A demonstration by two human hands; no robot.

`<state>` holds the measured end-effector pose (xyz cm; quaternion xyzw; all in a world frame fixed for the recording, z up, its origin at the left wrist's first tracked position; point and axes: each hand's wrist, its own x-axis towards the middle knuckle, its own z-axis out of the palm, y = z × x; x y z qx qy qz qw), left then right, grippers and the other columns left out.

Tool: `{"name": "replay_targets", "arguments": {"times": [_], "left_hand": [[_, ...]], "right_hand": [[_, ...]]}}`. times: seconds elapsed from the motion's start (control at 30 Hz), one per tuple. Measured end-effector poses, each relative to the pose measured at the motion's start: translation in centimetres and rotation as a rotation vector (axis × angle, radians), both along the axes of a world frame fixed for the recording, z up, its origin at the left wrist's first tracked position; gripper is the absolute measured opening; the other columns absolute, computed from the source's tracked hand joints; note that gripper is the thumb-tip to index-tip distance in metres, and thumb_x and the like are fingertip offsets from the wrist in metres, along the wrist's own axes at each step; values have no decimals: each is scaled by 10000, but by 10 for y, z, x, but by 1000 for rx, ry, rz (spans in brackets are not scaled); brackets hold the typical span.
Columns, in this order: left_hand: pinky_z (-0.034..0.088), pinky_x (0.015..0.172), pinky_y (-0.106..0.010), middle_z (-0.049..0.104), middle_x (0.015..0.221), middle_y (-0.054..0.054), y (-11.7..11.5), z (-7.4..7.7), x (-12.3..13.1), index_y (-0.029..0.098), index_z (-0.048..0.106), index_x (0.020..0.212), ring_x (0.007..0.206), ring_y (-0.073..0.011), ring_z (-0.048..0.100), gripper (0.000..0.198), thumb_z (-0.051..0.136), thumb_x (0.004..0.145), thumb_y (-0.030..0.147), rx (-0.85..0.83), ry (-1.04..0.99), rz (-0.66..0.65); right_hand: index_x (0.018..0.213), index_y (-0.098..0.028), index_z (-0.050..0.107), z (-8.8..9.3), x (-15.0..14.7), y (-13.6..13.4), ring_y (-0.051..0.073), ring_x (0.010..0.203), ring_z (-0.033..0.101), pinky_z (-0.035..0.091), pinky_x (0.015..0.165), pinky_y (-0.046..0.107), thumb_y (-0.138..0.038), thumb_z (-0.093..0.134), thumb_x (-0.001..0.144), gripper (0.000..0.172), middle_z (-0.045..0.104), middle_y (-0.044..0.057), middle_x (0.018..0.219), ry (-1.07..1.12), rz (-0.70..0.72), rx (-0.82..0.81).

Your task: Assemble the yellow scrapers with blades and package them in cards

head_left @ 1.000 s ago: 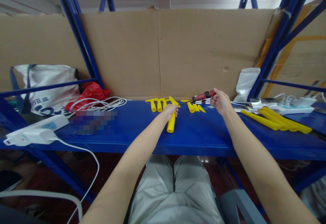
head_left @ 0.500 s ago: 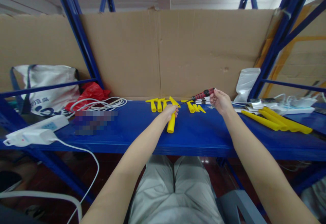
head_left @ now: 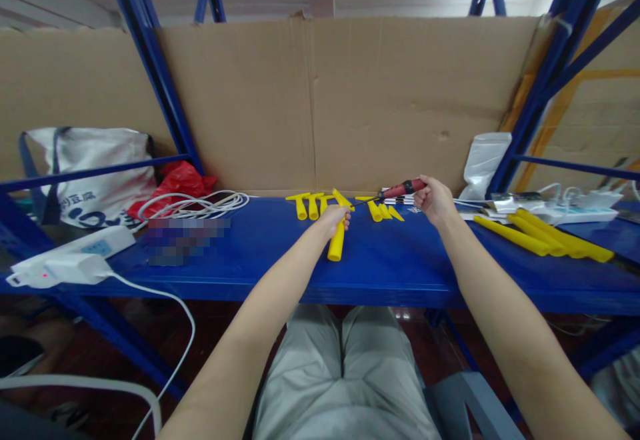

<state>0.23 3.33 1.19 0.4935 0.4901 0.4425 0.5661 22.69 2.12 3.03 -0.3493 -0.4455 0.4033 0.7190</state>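
Observation:
My left hand [head_left: 337, 220] is closed around a yellow plastic tube with a crosspiece at its far end [head_left: 336, 247], held over the front of the blue shelf. At the end of its handle, a red and black screwdriver [head_left: 403, 189] is gripped in the closed fingers of my right hand [head_left: 434, 200]. Its thin shaft points left, and the tip meets the yellow piece beside my left fingers; the exact contact is hidden. Behind my left hand lie several yellow T-shaped pieces [head_left: 301, 207]. Another such piece [head_left: 374, 209] and small yellow wedges [head_left: 395, 213] lie beneath the screwdriver.
Long yellow tubes [head_left: 520, 237] lie at the right, near a white power strip [head_left: 580, 216]. To the left are a cloth bag [head_left: 100, 173], a red plastic bag [head_left: 183, 183], coiled white cable [head_left: 200, 205] and another power strip [head_left: 75, 257]. Cardboard [head_left: 375, 107] stands behind the blue shelf [head_left: 400, 260].
The screwdriver handle looks rotated about its axis, and my right fingers have shifted slightly on its end. My left hand and the yellow tube stay in place.

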Motion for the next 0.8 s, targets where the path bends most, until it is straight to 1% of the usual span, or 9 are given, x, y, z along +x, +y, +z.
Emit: {"name": "replay_targets", "arguments": {"times": [0.07,0.13,0.27,0.33,0.43,0.57,0.67,0.8], "left_hand": [[265,374,-179,404,441,74,0,0,0,170,428,701,317,-38,325,174,459,806,35,0,1,2],[266,378,-179,403,443,75,0,0,0,170,436,714,321,-39,327,163,469,800,35,-2,2,4],[263,384,-180,404,447,71,0,0,0,167,439,707,327,-40,328,162,467,806,41,-6,7,10],[261,384,-180,400,446,70,0,-1,0,168,433,695,327,-41,329,172,464,803,38,-3,7,13],[262,381,-180,395,444,73,1,-1,1,171,426,686,323,-41,326,180,455,801,36,-1,9,16],[267,379,-178,397,445,74,1,-1,1,170,418,676,318,-36,324,190,451,806,36,-6,10,11],[269,379,-178,398,448,74,0,-1,1,169,420,676,318,-34,323,190,460,803,33,-11,10,11],[264,376,-175,400,446,73,0,0,1,171,414,669,319,-33,321,199,458,813,40,-11,8,5]], "right_hand": [[696,-188,538,2,-2,-3,54,301,341,284,304,170,-400,689,700,260,370,-88,350,11,-17,-11],[743,-180,571,4,-4,-7,56,314,382,304,317,166,-423,689,707,273,426,-74,376,3,-11,-25],[752,-185,557,7,-8,-12,65,389,493,380,370,162,-399,681,733,248,557,-41,498,17,30,-41],[736,-188,537,8,-9,-13,69,404,512,392,376,166,-380,675,746,236,577,-40,529,18,39,-39],[709,-195,509,8,-9,-12,65,367,473,373,354,168,-389,685,742,264,539,-59,488,0,38,-27],[641,-198,452,4,-8,-9,50,331,406,327,320,159,-440,735,676,373,452,-84,429,-8,-9,-6],[611,-200,420,2,-6,-5,49,339,415,326,311,157,-451,762,630,425,447,-85,433,0,-70,-18],[589,-204,406,2,-6,-3,55,330,414,317,296,160,-411,768,621,418,424,-91,407,41,-104,-40]]}}
